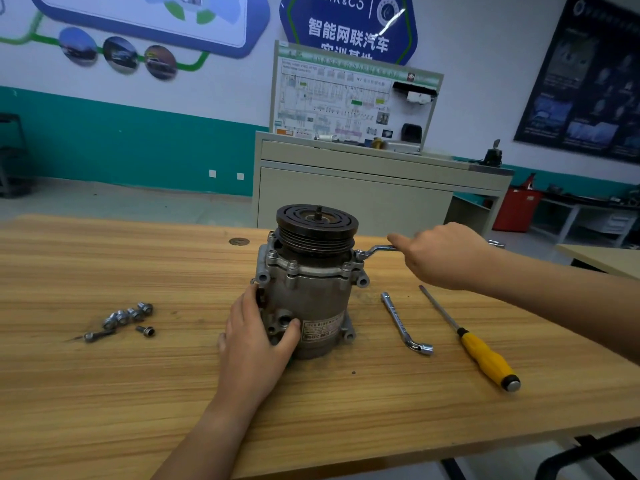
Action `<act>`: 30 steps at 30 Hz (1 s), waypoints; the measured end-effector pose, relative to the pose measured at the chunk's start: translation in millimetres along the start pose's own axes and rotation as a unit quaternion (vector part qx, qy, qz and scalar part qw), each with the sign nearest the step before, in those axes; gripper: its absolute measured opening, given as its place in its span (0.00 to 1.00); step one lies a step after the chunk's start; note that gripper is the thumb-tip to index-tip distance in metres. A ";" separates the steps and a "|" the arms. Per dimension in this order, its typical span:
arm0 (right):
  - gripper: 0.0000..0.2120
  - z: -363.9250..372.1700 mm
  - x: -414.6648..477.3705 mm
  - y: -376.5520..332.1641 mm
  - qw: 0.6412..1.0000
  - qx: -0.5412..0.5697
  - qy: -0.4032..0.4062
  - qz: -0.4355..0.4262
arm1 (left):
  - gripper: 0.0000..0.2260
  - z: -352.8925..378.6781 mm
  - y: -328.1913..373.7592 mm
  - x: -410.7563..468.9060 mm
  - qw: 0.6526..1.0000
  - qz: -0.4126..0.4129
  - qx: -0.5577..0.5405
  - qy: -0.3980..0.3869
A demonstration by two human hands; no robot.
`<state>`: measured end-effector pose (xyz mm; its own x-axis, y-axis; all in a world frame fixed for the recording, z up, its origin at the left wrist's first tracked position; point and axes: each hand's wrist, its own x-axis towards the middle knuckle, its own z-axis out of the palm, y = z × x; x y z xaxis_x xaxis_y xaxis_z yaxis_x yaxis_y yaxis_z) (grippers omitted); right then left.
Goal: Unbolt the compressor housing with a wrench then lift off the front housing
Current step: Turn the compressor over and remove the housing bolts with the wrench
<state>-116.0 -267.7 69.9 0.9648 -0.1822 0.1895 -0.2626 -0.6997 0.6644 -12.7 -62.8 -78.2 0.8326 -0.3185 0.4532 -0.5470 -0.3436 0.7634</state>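
Note:
A grey metal compressor (310,299) stands upright on the wooden table (121,393), its black pulley (317,220) on top. Several bolts ring the front housing flange (304,266) under the pulley. My left hand (258,336) grips the lower left side of the compressor body. My right hand (441,256) holds the handle of a ring wrench (375,251), whose head sits on a bolt at the flange's right side.
Several loose bolts (126,318) lie on the table to the left. An L-shaped socket wrench (403,323) and a yellow-handled screwdriver (485,355) lie to the right. A training cabinet (363,188) stands behind the table. The table's front edge runs close to me.

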 end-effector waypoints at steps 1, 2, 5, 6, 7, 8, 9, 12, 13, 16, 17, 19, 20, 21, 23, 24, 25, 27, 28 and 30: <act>0.16 5.1 7.5 0.2 1.000 0.000 0.003 0.004 | 0.34 0.0 -0.1 -0.3 1.000 0.000 -0.002 0.000; 0.16 9.1 16.3 -0.5 1.000 0.007 0.011 0.009 | 0.34 0.3 -0.1 -0.5 1.000 0.001 -0.004 -0.001; 0.16 16.6 44.7 -13.1 0.996 0.049 0.068 0.018 | 0.34 0.6 -0.9 -0.8 1.000 0.003 -0.015 -0.003; 0.17 18.1 53.4 -18.1 0.993 0.067 0.093 0.016 | 0.35 0.4 -1.1 -0.6 1.000 0.002 -0.019 -0.004; 0.17 18.4 60.0 -22.7 0.990 0.088 0.110 0.015 | 0.35 0.6 -1.1 -0.5 1.000 0.001 -0.021 -0.005; 0.18 19.1 64.7 -25.7 0.987 0.105 0.122 0.012 | 0.34 0.8 -1.5 -0.3 1.000 0.002 -0.023 -0.005; 0.18 20.0 66.2 -26.8 0.985 0.115 0.132 0.007 | 0.34 0.8 -2.3 -0.1 1.000 0.004 -0.025 -0.005; 0.17 25.1 54.2 -19.0 0.974 0.154 0.162 0.044 | 0.34 1.1 -3.2 0.0 0.999 0.005 -0.031 -0.007; 0.16 24.8 46.2 -16.3 0.961 0.195 0.175 0.087 | 0.34 1.3 -3.6 0.3 0.999 0.004 -0.033 -0.009; 0.15 18.7 21.7 -16.3 0.905 0.331 0.198 0.179 | 0.34 2.2 -4.4 1.1 0.999 0.005 -0.042 -0.013; 0.14 15.5 12.5 -18.3 0.906 0.335 0.186 0.179 | 0.35 2.4 -4.5 1.3 0.999 0.006 -0.046 -0.013; 0.14 8.4 -6.7 -24.5 0.926 0.306 0.154 0.161 | 0.35 2.3 -4.9 1.2 0.999 0.007 -0.048 -0.011; 0.13 4.5 -15.5 -28.4 0.939 0.280 0.130 0.154 | 0.35 2.5 -5.0 1.3 0.999 0.009 -0.048 -0.009; 0.12 0.9 -22.3 -32.9 0.952 0.249 0.099 0.148 | 0.35 2.6 -5.1 1.4 0.999 0.010 -0.048 -0.009; 0.13 -6.8 -29.9 -40.7 0.973 0.189 0.027 0.133 | 0.35 2.9 -4.9 2.0 0.999 0.007 -0.049 -0.013; 0.15 -10.1 -31.0 -44.4 0.979 0.165 0.000 0.122 | 0.35 3.0 -5.0 2.1 0.999 0.006 -0.050 -0.013; 0.17 -12.9 -31.5 -47.2 0.982 0.148 -0.012 0.113 | 0.35 2.8 -5.4 2.0 0.999 0.006 -0.052 -0.013; 0.20 -17.8 -29.9 -49.7 0.989 0.112 -0.016 0.099 | 0.36 2.0 -5.9 1.5 0.998 0.007 -0.053 -0.011; 0.20 -20.8 -28.2 -49.2 0.993 0.085 -0.016 0.085 | 0.36 1.7 -6.3 1.6 0.999 0.008 -0.053 -0.010; 0.16 -28.1 -25.0 -44.8 0.999 0.024 -0.020 0.041 | 0.36 2.5 -7.2 1.8 0.998 0.006 -0.055 -0.010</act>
<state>-128.7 -212.5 55.7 0.9401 -0.2666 0.2125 -0.3407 -0.7130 0.6128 -7.5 -63.1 -84.0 0.8237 -0.3397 0.4540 -0.5428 -0.2405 0.8047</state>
